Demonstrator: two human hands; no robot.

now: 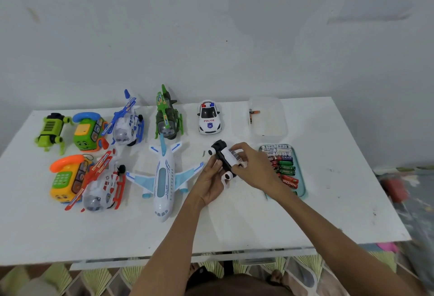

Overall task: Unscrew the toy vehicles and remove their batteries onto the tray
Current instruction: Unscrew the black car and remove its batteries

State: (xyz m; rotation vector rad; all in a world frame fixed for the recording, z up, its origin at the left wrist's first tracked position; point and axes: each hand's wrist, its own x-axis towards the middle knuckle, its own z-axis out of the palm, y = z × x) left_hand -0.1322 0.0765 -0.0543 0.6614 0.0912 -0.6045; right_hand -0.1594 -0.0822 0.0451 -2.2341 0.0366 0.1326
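Note:
I hold a small black-and-white toy vehicle (225, 159) upside down above the white table (258, 220). My left hand (210, 182) grips it from below and the left. Over its underside my right hand (252, 166) curls, fingertips pinching at the white battery area. Just right of my hands lies a teal tray (301, 178) holding several batteries (285, 166), white, green and red ones. The tray's near part is hidden behind my right forearm.
A white toy airplane (163, 180) lies left of my hands. Further left stand three toy helicopters (103, 183), two toy phones (67, 178) and a green toy (50, 131). A police car (209, 118) and a clear box (267, 117) with a screwdriver sit at the back.

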